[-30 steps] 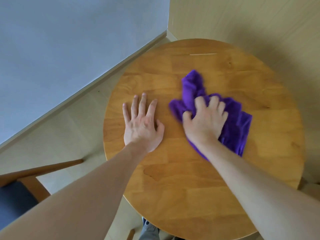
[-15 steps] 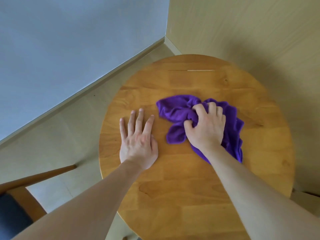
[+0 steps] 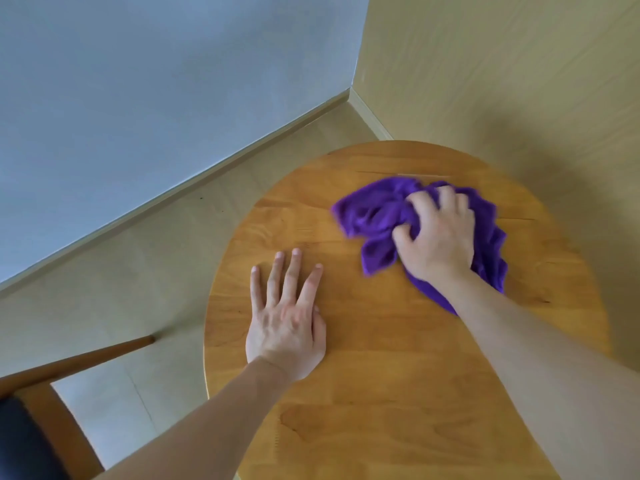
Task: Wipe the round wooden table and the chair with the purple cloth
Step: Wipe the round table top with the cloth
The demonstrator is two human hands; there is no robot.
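Purple cloth (image 3: 377, 216) near table's (image 3: 381, 427) far edge

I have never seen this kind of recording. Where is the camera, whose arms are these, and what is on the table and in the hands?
There is no machine here. A person wears one wide-angle camera on the head, looking forward and down, so the two bare arms entering from the bottom are that person's own. The wide lens bends the walls and floor.

The surface is a round wooden table standing near a room corner. The left hand lies flat on the wood with straight fingers and holds nothing. The right hand has curled fingers gripping a crumpled purple cloth, which it presses on the far part of the tabletop. Nothing else shows on the table.

At the lower left you see part of a chair: a wooden frame and a dark seat.
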